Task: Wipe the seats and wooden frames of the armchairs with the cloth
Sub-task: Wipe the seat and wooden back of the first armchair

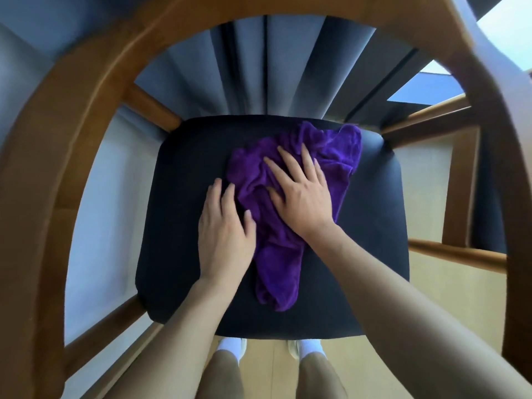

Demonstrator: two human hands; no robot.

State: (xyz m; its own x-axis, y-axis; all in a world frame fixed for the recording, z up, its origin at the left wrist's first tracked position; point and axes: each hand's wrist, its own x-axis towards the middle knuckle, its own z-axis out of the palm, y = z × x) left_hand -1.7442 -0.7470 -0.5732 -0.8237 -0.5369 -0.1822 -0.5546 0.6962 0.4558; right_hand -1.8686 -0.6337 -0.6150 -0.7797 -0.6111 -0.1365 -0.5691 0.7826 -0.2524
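Purple cloth (290,197), frame centre, on black seat (178,226): right hand (302,197) flat atop; left hand (224,234) flat at its left edge. Seat margins bare within wooden frame (51,168).

We see the cloth (290,203) centre frame on the seat (178,197), right hand (302,194) atop it, left hand (224,234) at its left edge, frame (57,145) arching around.

head view, steeply down, close
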